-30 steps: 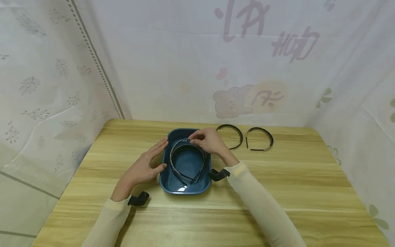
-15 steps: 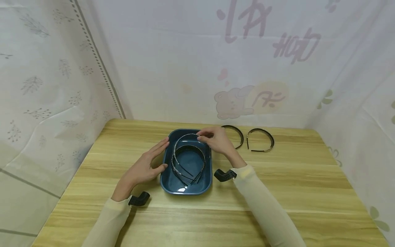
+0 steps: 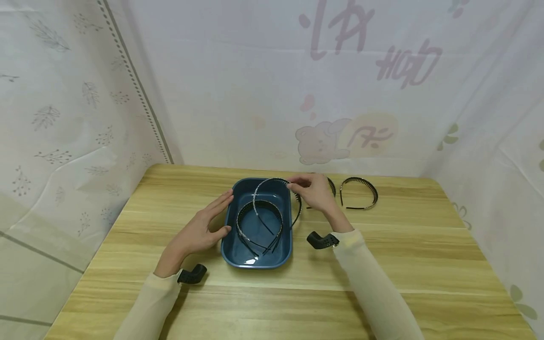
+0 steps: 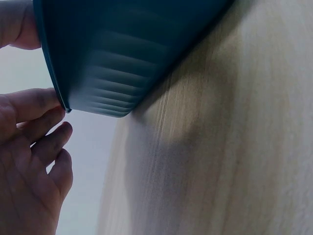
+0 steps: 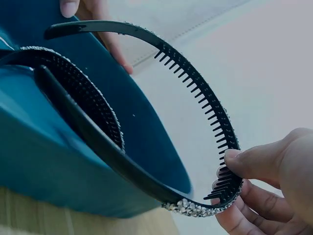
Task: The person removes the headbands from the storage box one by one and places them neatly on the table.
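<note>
Between thumb and fingers my right hand [image 3: 316, 191] pinches a black toothed headband [image 5: 195, 83] with a silvery sparkling band on its outside. It hangs partly over the right rim of a blue basin [image 3: 227, 257]. Inside the basin lie more black headbands [image 3: 260, 204] with sparkling outer edges, stacked so closely that I cannot tell how many. My left hand [image 3: 197, 231] rests against the basin's left rim, its fingers fairly straight and thumb spread apart. In the left wrist view those fingertips [image 4: 49, 100] touch the rim from outside.
Two black headbands lie on the wooden table [image 3: 403, 264] behind and right of the basin: one [image 3: 332, 186] partly hidden by my right hand, the other [image 3: 374, 192] in full view. A patterned cloth [image 3: 238, 94] hangs behind the table.
My right hand has lifted one headband from the stack in the basin and carried it to the right, over the rim. My left hand stays at the basin's left side.
</note>
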Tool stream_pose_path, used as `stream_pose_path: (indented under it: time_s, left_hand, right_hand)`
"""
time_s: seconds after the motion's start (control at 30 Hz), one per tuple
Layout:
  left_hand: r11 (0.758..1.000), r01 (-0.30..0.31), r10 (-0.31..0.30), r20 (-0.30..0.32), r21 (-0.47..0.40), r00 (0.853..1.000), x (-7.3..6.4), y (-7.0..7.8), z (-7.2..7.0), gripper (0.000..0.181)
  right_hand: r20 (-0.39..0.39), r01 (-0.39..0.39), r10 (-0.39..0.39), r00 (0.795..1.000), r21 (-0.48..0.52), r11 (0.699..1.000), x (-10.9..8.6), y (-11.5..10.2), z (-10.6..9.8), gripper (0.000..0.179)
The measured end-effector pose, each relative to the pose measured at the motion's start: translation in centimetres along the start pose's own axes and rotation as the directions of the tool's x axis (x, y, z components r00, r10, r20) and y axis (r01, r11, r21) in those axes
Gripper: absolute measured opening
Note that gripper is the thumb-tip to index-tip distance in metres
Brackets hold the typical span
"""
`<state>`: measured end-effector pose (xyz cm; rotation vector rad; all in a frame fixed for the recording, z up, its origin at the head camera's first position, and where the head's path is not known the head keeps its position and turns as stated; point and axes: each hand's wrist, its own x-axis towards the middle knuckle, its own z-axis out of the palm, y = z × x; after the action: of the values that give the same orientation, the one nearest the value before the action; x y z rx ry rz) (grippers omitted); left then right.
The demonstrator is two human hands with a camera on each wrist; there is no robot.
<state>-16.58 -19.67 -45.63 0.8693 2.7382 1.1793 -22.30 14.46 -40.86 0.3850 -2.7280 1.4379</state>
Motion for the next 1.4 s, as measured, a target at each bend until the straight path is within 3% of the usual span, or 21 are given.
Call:
stream_pose_path:
  time_s: [0.73, 1.03, 1.4]
  left_hand:
    - [1.000, 0.001, -0.001, 0.003, -0.015, 1.000, 0.0, 0.1, -0.1, 0.080]
    - [1.000, 0.002, -0.002, 0.008, -0.016, 1.000, 0.1, 0.3, -0.1, 0.080]
    - [1.000, 0.002, -0.002, -0.002, -0.016, 1.000, -0.1, 0.3, 0.1, 0.080]
  right_hand:
    - [-0.141, -0.069, 0.060, 0.988, -0.063, 0.996, -0.9, 3.4, -5.5, 0.027]
    - [-0.193, -0.174, 0.151, 0.970, -0.109, 0.979, -1.7, 5.3, -8.4, 0.031]
    - [-0.220, -0.246, 0.222, 0.950, -0.089, 0.965, -2.8, 7.4, -10.9, 0.034]
